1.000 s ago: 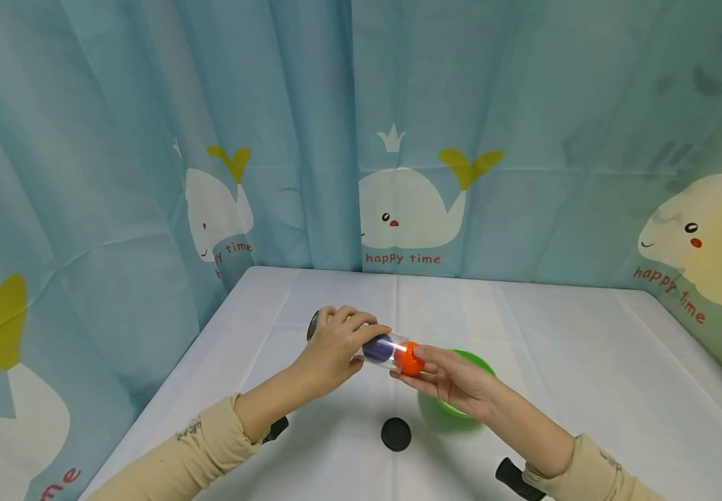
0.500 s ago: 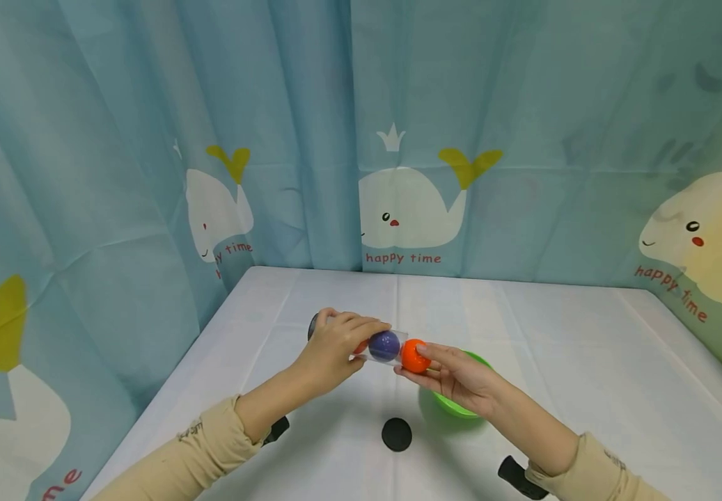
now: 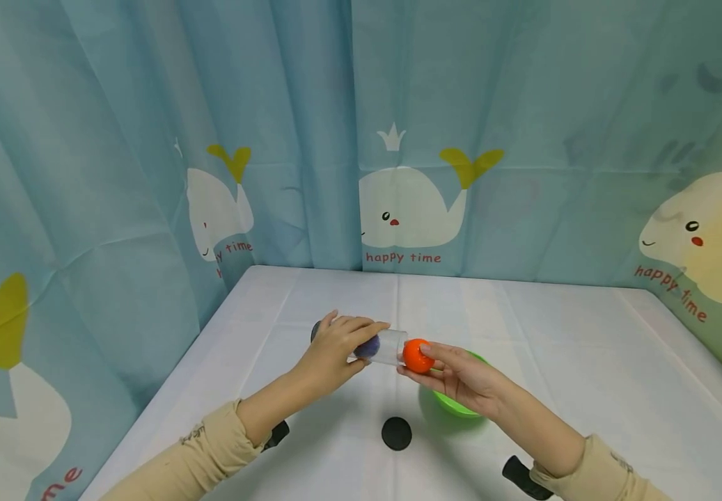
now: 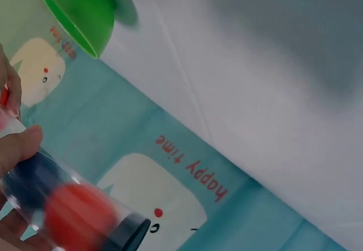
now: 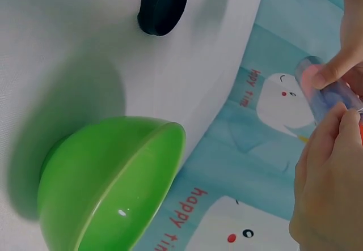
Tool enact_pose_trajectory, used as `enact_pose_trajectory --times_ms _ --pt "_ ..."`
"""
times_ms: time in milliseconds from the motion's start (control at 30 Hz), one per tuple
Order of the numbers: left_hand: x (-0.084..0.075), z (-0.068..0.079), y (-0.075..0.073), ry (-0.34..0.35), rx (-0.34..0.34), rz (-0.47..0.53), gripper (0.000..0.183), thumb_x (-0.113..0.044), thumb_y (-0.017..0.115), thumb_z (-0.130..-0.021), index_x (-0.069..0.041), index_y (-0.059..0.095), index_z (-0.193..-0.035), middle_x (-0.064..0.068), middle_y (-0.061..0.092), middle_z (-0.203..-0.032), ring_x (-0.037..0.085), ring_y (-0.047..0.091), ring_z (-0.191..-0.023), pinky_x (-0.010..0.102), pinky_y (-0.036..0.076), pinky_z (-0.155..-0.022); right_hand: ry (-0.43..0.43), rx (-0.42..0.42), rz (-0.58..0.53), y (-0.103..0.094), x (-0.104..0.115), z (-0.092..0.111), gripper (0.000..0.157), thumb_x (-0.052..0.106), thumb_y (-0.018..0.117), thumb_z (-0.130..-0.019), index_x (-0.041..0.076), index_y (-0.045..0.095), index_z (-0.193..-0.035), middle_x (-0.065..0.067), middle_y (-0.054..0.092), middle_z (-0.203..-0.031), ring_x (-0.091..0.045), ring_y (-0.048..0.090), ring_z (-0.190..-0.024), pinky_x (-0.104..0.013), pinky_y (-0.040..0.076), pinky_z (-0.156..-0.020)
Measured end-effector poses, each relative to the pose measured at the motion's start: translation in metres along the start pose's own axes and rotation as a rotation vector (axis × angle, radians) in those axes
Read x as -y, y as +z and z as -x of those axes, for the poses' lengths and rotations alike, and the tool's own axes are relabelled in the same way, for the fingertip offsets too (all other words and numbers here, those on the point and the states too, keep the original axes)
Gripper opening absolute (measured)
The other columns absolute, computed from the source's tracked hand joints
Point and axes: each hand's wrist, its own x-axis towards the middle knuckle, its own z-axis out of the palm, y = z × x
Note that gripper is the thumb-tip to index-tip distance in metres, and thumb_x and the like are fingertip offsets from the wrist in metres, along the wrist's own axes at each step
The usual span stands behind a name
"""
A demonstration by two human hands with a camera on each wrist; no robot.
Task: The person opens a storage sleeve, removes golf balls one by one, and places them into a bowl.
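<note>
The left hand (image 3: pixel 332 351) and the right hand (image 3: pixel 464 376) work close together at the centre of the frame, below the curtain (image 3: pixel 310 104) and above the table (image 3: pixel 555 348). The left hand is wrapped around a clear tube (image 3: pixel 392 346), held aslant with its open mouth toward the right. The right hand pinches an orange ball (image 3: pixel 418 355) between thumb and fingers, just outside that mouth; whether ball and rim touch cannot be told. A purple ball (image 3: pixel 368 346) lies inside the tube, partly behind the fingers; the left wrist view shows a red ball (image 4: pixel 79 217) deeper in, near the dark end (image 4: pixel 129 234). A green bowl (image 3: pixel 457 406) stands behind and below the right hand, and a black cap (image 3: pixel 396 433) lies at lower centre.

The step in hand appears to be the passing of the orange ball through the mouth; its direction is not evident from the pose. The next move probably calls for a steady tube, tilted so that the purple ball does not roll out, and a firm pinch.
</note>
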Motion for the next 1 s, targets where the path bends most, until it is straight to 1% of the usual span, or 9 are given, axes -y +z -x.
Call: enact_pose_trajectory --times_ms 100,233,467,567,733,800,933,1000 --pt "0.002 0.002 0.001 -0.013 0.003 0.018 0.059 -0.008 0.079 -0.074 -0.019 0.058 -0.128 0.003 0.062 -0.119 0.025 0.057 -0.111 0.058 0.036 -0.1 0.0 0.008 0.003 0.001 0.0 0.001 0.067 0.014 0.05 -0.098 -0.008 0.009 -0.146 -0.016 0.048 -0.123 -0.023 0.065 -0.104 -0.026 0.049 -0.094" --pt "0.003 0.004 0.002 -0.007 0.006 0.015 0.06 -0.013 0.079 -0.075 -0.019 0.056 -0.13 0.002 0.062 -0.119 0.024 0.057 -0.111 0.051 0.041 -0.096 -0.001 0.012 -0.008 0.002 0.0 0.001 0.067 0.014 0.05 -0.097 -0.008 0.009 -0.146 -0.014 0.051 -0.12 -0.023 0.065 -0.105 -0.027 0.049 -0.094" --pt "0.004 0.007 0.002 -0.025 0.014 0.029 0.061 -0.013 0.078 -0.076 -0.019 0.055 -0.131 0.003 0.062 -0.12 0.024 0.057 -0.112 0.051 0.042 -0.097 0.0 0.017 -0.003 0.002 0.0 0.002 0.066 0.013 0.051 -0.097 -0.007 0.012 -0.146 -0.013 0.052 -0.119 -0.024 0.065 -0.105 -0.027 0.049 -0.094" --pt "0.003 0.007 0.002 -0.028 0.012 0.04 0.06 -0.013 0.078 -0.075 -0.02 0.055 -0.131 0.003 0.063 -0.119 0.025 0.057 -0.112 0.051 0.043 -0.097 -0.001 0.018 0.017 0.001 0.0 0.003 0.061 0.013 0.052 -0.096 -0.007 0.018 -0.143 -0.012 0.052 -0.118 -0.023 0.065 -0.104 -0.027 0.049 -0.093" --pt "0.004 0.006 0.003 -0.031 0.005 0.06 0.061 -0.013 0.079 -0.074 -0.018 0.056 -0.131 0.003 0.064 -0.119 0.024 0.059 -0.111 0.049 0.045 -0.094 -0.011 0.027 0.053 -0.003 0.002 0.004 0.046 0.013 0.054 -0.096 -0.004 0.034 -0.134 -0.011 0.052 -0.117 -0.022 0.065 -0.103 -0.026 0.05 -0.092" --pt "0.004 0.007 0.003 -0.034 0.006 0.07 0.062 -0.013 0.079 -0.075 -0.018 0.055 -0.131 0.003 0.064 -0.12 0.024 0.059 -0.111 0.048 0.046 -0.094 -0.014 0.025 0.063 -0.005 0.001 0.005 0.044 0.014 0.054 -0.095 -0.003 0.036 -0.132 -0.011 0.053 -0.117 -0.021 0.065 -0.104 -0.026 0.05 -0.092" --pt "0.004 0.008 0.003 -0.053 0.014 0.094 0.062 -0.014 0.078 -0.076 -0.017 0.054 -0.133 0.004 0.063 -0.123 0.024 0.059 -0.113 0.045 0.048 -0.094 -0.02 0.023 0.085 -0.008 0.001 0.007 0.048 0.014 0.055 -0.095 -0.005 0.035 -0.134 -0.01 0.054 -0.117 -0.021 0.065 -0.104 -0.026 0.049 -0.093" --pt "0.004 0.008 0.003 -0.068 0.015 0.102 0.062 -0.015 0.078 -0.076 -0.017 0.053 -0.133 0.004 0.063 -0.123 0.024 0.059 -0.112 0.044 0.048 -0.094 -0.024 0.016 0.092 -0.01 0.001 0.008 0.044 0.013 0.055 -0.095 -0.004 0.039 -0.132 -0.009 0.055 -0.116 -0.021 0.065 -0.104 -0.026 0.05 -0.093"
